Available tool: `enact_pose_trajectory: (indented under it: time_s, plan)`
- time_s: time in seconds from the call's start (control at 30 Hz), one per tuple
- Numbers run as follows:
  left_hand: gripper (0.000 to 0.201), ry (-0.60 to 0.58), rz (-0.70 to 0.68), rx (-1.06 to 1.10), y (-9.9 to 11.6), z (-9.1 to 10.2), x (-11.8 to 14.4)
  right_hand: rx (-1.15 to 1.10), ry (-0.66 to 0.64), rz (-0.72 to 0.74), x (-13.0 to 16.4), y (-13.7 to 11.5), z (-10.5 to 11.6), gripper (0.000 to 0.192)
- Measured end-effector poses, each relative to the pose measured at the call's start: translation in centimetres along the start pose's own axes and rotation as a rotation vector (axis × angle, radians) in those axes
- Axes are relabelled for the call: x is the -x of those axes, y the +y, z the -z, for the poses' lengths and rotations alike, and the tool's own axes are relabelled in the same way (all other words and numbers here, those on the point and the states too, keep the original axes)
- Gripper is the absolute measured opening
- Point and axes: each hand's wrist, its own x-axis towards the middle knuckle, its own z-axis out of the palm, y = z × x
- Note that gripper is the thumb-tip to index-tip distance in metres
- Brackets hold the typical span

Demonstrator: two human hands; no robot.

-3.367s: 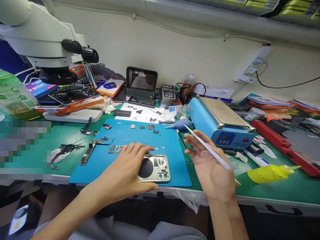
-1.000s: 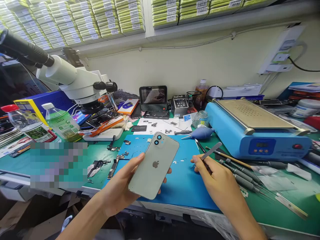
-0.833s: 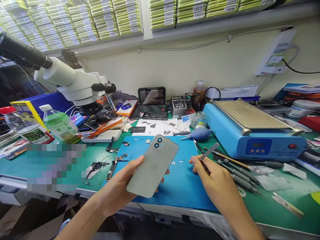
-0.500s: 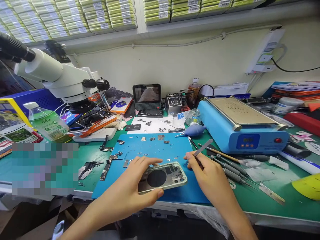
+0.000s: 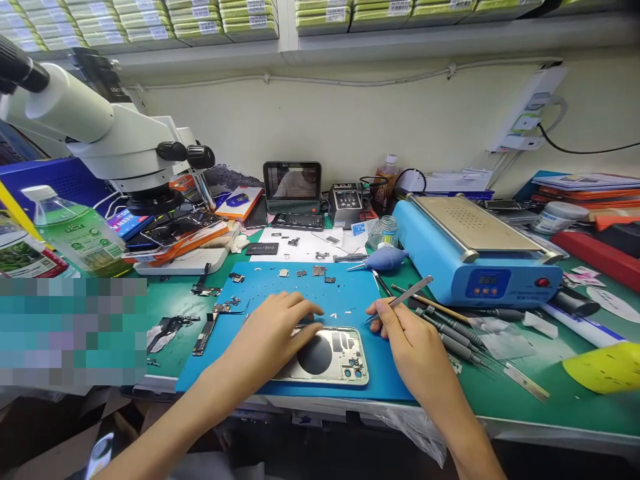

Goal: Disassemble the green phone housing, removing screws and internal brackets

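- Resting flat on the phone housing (image 5: 327, 347), the left hand (image 5: 273, 333) pressed its left part down with spread fingers; it was not closed around it.
- The right hand (image 5: 410, 340) pinched thin metal tweezers (image 5: 407, 296) between thumb and fingers, the free end pointing up and to the right.
- The housing lay inside-up on the blue mat (image 5: 350, 300), near the front edge, its long axis running left to right, with the camera corner toward the right hand.
- The housing lay just left of and below the tweezers' grip, so the right hand was the nearer one to the camera corner, and the left hand covered the other end.
- The housing looked like a pale green metal frame, rigid, with a dark round pad in the middle.
- The mat was smooth and soft-looking, with small screws and shields scattered at its far side.
- Further right lay screwdrivers (image 5: 453, 333) on the green bench, then a blue heating plate (image 5: 475, 253); a microscope (image 5: 100, 140) stood at the left.
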Motion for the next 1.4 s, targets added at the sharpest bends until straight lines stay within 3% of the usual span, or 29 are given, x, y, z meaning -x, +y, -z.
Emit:
enact_pose_trajectory:
  time_s: [0.17,0.47,0.63,0.93,1.4]
  plan:
    - [0.017,-0.005,-0.095,-0.126,0.2,-0.6,-2.8,0.004,-0.013,0.001,0.0,0.0,0.0,0.058]
    - [0.016,-0.039,-0.215,-0.278,0.7,-1.2,-3.6,0.010,-0.017,-0.007,0.0,0.1,-0.1,0.060]
    - [0.015,0.006,-0.131,-0.165,0.4,-0.8,-3.8,0.011,-0.017,0.005,0.0,0.1,-0.1,0.060]
    - [0.013,0.102,0.078,0.109,-0.4,-0.3,-0.3,0.009,-0.026,-0.005,0.2,0.1,-0.1,0.058]
    - [0.019,0.099,0.009,-0.031,-0.5,-1.3,-2.0,-0.035,-0.040,0.012,0.6,0.1,0.0,0.055]
